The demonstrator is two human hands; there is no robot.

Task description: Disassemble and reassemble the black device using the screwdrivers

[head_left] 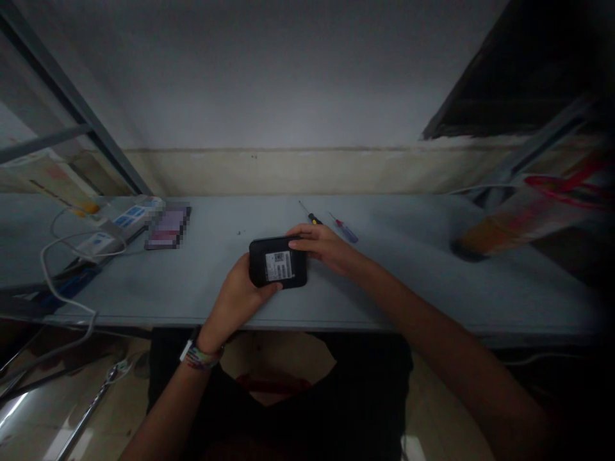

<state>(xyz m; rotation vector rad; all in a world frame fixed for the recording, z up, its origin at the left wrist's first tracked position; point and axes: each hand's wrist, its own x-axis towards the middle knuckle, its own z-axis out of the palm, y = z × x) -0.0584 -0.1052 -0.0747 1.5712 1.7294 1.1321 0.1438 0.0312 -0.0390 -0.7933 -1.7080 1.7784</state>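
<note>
My left hand point(240, 291) gripped the black device point(277, 262) at its left side, thumb on its lower edge, while my right hand point(324, 246) held its upper right corner, likely steadying it label-up over the surface point(202, 288). The black-handled screwdriver point(312, 218) and clear-handled screwdriver point(346, 232) lay beyond, presumably for easy reach.

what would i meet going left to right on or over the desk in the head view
Dark-edged rectangular phone, black rounded-square device with white label, thin black-and-yellow screwdriver, small red-collared screwdriver with translucent bluish handle, clear red-rimmed container.
</note>
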